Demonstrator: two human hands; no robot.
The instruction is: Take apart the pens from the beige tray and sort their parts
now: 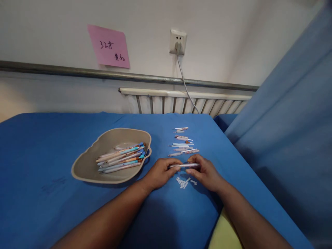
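One left hand (161, 172), one right hand (207, 173); one held pen (184, 165); one basin (87, 166)
Basin pens (120, 159), several, overlapping past exact count; pen parts (176, 154) and white bits (181, 182), many, likewise; one pink note (110, 48); one socket (173, 42); one cable (183, 79); one curtain (287, 103).

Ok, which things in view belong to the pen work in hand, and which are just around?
Likely the job:
- held pen
- left hand, right hand
- pen parts
- white bits
- bowl
- pens

Likely just around:
- pink note
- socket
- cord
- rail
- curtain

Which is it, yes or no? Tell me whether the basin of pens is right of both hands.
No, the beige basin stands to the left of the left hand.
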